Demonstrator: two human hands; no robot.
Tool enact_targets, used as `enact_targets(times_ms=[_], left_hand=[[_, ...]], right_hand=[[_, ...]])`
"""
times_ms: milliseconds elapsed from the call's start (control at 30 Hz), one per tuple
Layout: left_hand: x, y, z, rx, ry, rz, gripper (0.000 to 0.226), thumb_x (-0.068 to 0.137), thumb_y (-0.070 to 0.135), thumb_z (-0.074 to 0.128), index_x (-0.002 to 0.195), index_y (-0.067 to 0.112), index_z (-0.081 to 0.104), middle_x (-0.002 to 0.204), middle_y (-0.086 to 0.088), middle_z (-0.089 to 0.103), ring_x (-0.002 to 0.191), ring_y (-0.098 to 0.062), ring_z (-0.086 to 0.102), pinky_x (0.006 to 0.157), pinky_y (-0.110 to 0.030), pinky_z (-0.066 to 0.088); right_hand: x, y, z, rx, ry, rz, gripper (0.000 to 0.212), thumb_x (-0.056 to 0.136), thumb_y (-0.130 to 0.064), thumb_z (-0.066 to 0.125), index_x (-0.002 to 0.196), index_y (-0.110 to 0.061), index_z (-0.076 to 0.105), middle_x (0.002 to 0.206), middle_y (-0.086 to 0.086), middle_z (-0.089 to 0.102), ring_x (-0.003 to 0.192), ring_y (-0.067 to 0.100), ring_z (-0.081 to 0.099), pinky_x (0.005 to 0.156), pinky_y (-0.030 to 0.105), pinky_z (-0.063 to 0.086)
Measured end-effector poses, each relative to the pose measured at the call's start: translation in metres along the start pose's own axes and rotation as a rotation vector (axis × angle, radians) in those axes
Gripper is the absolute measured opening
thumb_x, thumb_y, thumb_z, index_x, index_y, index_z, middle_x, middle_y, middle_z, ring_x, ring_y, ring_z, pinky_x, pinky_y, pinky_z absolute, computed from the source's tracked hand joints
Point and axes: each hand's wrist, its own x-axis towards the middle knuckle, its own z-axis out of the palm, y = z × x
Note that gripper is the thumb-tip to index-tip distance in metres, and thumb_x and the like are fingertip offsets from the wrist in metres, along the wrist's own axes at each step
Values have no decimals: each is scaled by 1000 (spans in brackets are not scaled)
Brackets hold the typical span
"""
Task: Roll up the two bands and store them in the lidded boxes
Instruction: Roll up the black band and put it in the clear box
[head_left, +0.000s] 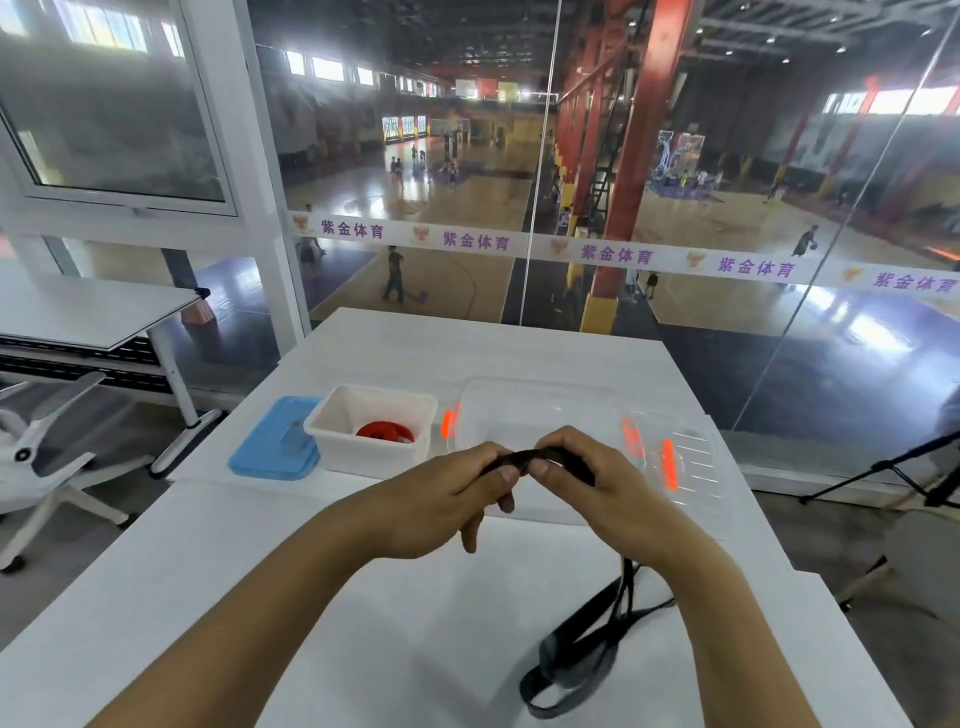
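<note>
On the white desk (363, 597), a clear box (550, 415) stands toward the far right edge, with a white box (371, 434) holding a rolled red band (384, 431) to its left. The black band (576, 649) trails toward the near right edge; its upper end runs left-right between the left hand (447, 499) and right hand (597, 483), each grip pinched on it.
</note>
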Motion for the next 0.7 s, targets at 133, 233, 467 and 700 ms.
enact_targets(times_ms=[133, 233, 467, 700], left_hand=[[0, -3, 2, 63, -47, -61, 24, 109, 45, 27, 100, 48, 49, 99, 11, 62, 76, -12, 63, 92, -42, 58], [0, -3, 3, 85, -90, -124, 24, 104, 54, 34, 116, 43, 50, 108, 9, 60, 78, -14, 66, 92, -41, 58], [13, -2, 13, 163, 289, -108, 29, 109, 38, 29, 109, 27, 56, 93, 6, 68, 81, -10, 67, 85, -42, 59], [23, 11, 35, -499, 397, -93, 27, 110, 33, 32, 120, 20, 53, 96, -3, 77, 87, -21, 76, 93, -45, 59]], right_hand=[[-2, 3, 1, -10, -9, -2, 9, 100, -38, 67, 100, -29, 69, 91, -7, 73, 74, 2, 56, 75, 27, 45], [-2, 3, 2, -6, -29, 9, 7, 102, -36, 66, 99, -31, 70, 81, -16, 71, 68, 2, 52, 71, 26, 42], [-4, -2, 11, -68, 98, 34, 17, 104, -45, 57, 119, -51, 58, 81, 1, 61, 68, 17, 50, 69, 35, 45], [-13, -6, 59, -204, 266, -82, 81, 99, -27, 68, 157, -55, 20, 145, -28, 51, 120, -8, 57, 104, 23, 49]])
